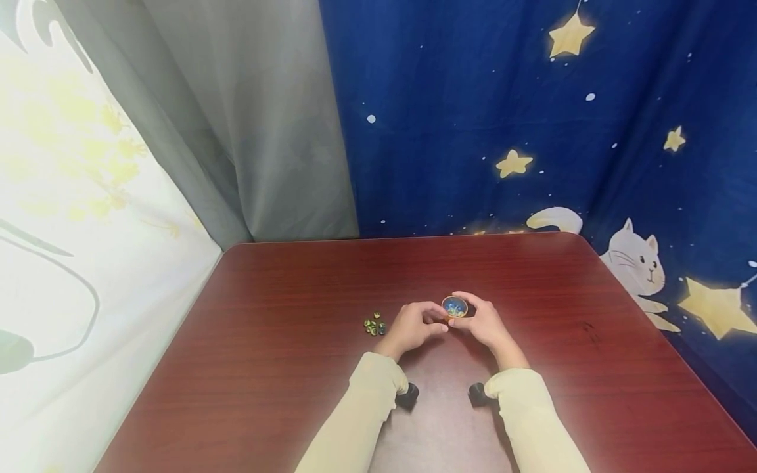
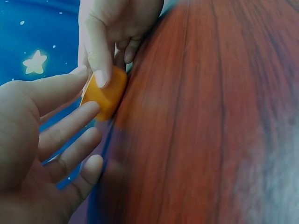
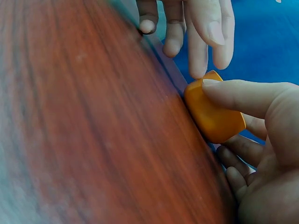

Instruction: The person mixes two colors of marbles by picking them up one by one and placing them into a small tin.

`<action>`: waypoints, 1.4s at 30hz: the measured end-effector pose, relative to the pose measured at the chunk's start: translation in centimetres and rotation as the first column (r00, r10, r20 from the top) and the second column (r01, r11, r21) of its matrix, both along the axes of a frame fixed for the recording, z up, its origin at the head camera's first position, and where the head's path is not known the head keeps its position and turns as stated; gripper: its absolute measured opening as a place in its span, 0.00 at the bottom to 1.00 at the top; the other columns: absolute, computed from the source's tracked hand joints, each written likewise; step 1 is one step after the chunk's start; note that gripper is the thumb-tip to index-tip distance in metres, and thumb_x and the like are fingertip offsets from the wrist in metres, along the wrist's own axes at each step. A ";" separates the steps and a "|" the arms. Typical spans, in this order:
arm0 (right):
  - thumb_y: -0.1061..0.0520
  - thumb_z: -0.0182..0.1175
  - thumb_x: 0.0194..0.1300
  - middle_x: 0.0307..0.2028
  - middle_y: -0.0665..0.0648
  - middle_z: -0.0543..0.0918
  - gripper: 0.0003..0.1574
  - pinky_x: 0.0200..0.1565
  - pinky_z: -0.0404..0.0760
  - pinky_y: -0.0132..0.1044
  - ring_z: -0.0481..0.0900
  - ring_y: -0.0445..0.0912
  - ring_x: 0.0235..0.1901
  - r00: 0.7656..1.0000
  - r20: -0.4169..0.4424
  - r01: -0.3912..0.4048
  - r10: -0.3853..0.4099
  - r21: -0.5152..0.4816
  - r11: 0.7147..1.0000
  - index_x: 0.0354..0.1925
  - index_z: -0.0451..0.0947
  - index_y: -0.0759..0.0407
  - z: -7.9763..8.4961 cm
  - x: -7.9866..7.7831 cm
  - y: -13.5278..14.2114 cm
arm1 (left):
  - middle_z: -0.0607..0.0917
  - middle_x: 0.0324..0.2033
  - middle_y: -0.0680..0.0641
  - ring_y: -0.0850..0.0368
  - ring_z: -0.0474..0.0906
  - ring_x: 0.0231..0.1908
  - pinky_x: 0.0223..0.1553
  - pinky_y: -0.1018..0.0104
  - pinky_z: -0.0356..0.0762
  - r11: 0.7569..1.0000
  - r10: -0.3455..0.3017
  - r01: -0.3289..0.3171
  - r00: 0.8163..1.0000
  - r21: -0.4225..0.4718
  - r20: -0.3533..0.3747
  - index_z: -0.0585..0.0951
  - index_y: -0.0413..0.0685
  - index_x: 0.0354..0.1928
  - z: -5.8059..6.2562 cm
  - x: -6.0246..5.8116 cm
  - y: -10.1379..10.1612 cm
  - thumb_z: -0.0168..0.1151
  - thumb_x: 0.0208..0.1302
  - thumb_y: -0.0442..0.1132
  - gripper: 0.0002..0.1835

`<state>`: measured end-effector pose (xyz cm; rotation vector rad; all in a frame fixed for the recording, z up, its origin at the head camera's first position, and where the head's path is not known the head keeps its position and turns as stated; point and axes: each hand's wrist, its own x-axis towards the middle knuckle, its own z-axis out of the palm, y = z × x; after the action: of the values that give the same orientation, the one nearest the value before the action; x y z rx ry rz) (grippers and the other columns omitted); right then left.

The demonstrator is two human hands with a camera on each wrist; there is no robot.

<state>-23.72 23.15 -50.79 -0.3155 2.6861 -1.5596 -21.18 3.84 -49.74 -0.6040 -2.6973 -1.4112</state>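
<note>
A small orange bowl point(image 1: 455, 316) with a dark blue inside holds several small shiny pieces, too small to make out. My right hand point(image 1: 486, 324) grips it from the right side; in the right wrist view its thumb presses the orange wall point(image 3: 217, 119) while the other fingers lie behind and below. On the other side is my left hand point(image 1: 414, 326), its fingers loosely extended. A fingertip point(image 2: 93, 108) of it is right at the bowl's side in the left wrist view. The bowl's inside is hidden in both wrist views.
To the left of my left hand, several small green and yellow glossy pieces point(image 1: 374, 326) lie in a loose cluster on the reddish-brown wooden table point(image 1: 284, 381). Behind the table's far edge hang a grey curtain point(image 1: 284, 131) and a blue star-patterned curtain point(image 1: 443, 98).
</note>
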 end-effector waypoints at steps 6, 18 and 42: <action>0.61 0.74 0.51 0.52 0.62 0.81 0.39 0.58 0.62 0.58 0.73 0.58 0.55 1.000 0.021 -0.002 0.002 -0.005 1.000 0.62 0.74 0.59 0.1 0.1 0.0 | 0.87 0.35 0.56 0.67 0.79 0.33 0.38 0.70 0.76 1.000 0.022 -0.022 1.000 0.013 -0.016 0.86 0.53 0.44 -0.2 0.2 -0.4 0.73 0.56 0.39 0.13; 0.62 0.74 0.50 0.52 0.62 0.81 0.39 0.59 0.62 0.59 0.73 0.58 0.55 1.000 0.014 0.007 -0.007 0.009 1.000 0.61 0.74 0.58 -0.1 0.1 0.0 | 0.87 0.38 0.56 0.61 0.80 0.39 0.43 0.65 0.75 0.997 0.080 -0.081 0.995 -0.014 -0.055 0.86 0.56 0.44 0.6 0.0 -2.0 0.74 0.54 0.41 0.14; 0.62 0.74 0.49 0.54 0.63 0.80 0.41 0.61 0.60 0.58 0.71 0.58 0.58 1.000 0.018 0.024 -0.025 0.024 0.999 0.62 0.74 0.57 0.0 0.0 -0.1 | 0.85 0.44 0.57 0.56 0.77 0.48 0.53 0.58 0.71 0.986 0.157 -0.161 0.985 -0.051 -0.072 0.86 0.58 0.44 0.6 -0.5 -5.4 0.74 0.54 0.40 0.14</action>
<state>-23.69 23.02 -50.83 -0.2670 2.7023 -1.5281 -21.70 -1.58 -49.12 -0.4202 -2.6725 -1.2563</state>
